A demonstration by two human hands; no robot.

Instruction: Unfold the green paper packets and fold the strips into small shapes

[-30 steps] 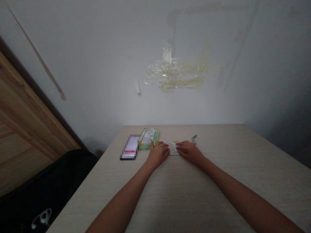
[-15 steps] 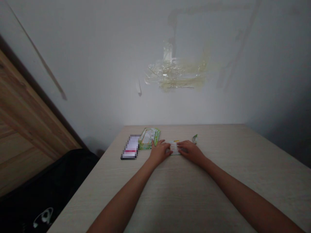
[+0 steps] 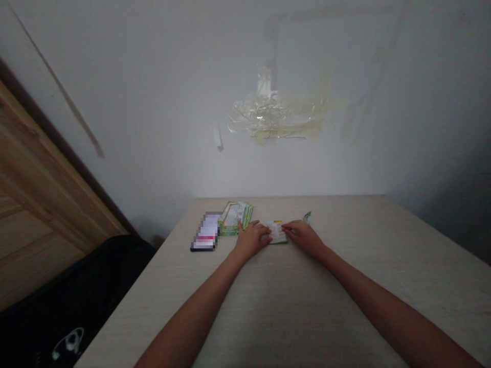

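Note:
A small white printed packet [image 3: 277,233] with a yellow mark at its top and a green lower edge lies flat on the table between my hands. My left hand [image 3: 252,239] holds its left side between thumb and forefinger, the other fingers spread toward the stack on the left. At the packet's upper right edge, the fingers of my right hand [image 3: 305,237] are pinched together. Several green-and-white printed packets [image 3: 233,214] lie fanned in a stack just beyond my left hand. A crumpled green-and-white scrap [image 3: 307,216] sits behind my right hand.
A phone [image 3: 205,233] with a blurred screen lies left of the stack. The pale wooden table [image 3: 291,306] meets a wall [image 3: 164,112] bearing peeling tape [image 3: 276,117]. Left of the table are a black bag [image 3: 76,286] and wooden boards [image 3: 42,189].
My right hand has drawn slightly right, and its fingers have closed into a pinch at the packet's edge, uncovering more of its face. My left hand stays nearly in place.

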